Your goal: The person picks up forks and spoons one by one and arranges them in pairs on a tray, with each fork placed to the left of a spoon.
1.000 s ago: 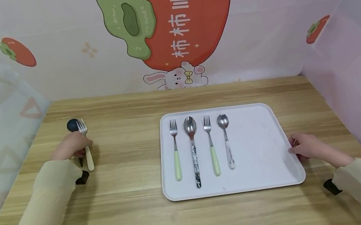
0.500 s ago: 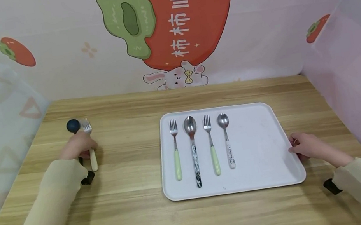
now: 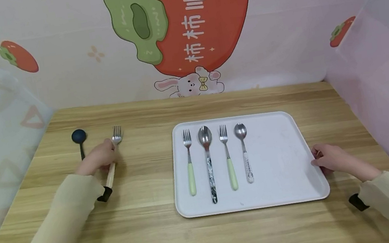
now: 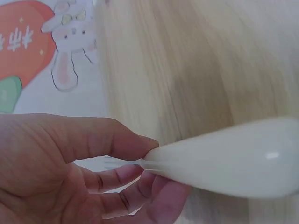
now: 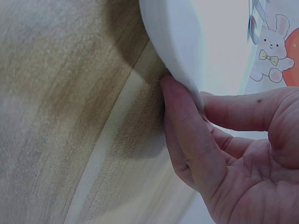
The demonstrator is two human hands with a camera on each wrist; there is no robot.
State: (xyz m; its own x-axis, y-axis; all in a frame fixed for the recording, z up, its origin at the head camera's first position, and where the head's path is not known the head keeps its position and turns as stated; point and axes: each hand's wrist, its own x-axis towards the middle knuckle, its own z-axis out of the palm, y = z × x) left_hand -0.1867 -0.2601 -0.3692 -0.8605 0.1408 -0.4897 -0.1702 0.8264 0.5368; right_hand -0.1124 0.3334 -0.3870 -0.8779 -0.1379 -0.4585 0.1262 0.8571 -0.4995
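Between thumb and fingers, my left hand (image 3: 100, 157) pinches a fork (image 3: 111, 175) with a cream handle; its tines point toward the back wall. In the left wrist view the handle (image 4: 229, 158) looms large beside the thumb. My right hand (image 3: 334, 157) grips the right rim of a white tray (image 3: 280, 159), thumb above and fingers beneath, as the right wrist view shows. On the tray's left part lie, in a row, a green-handled fork (image 3: 191, 177), a spoon with a black patterned handle (image 3: 210, 174), another green-handled fork (image 3: 231, 173) and a white-handled spoon (image 3: 247, 164).
A dark ladle-like spoon (image 3: 79, 136) lies on the wooden table (image 3: 150, 230) at the left, its handle partly hidden by my left hand. Printed cloth walls (image 3: 281, 39) stand along the back and both sides.
My left hand has moved right with the cream-handled fork, away from the dark spoon, and the fork has turned to a slant. The right hand and tray stay in place.
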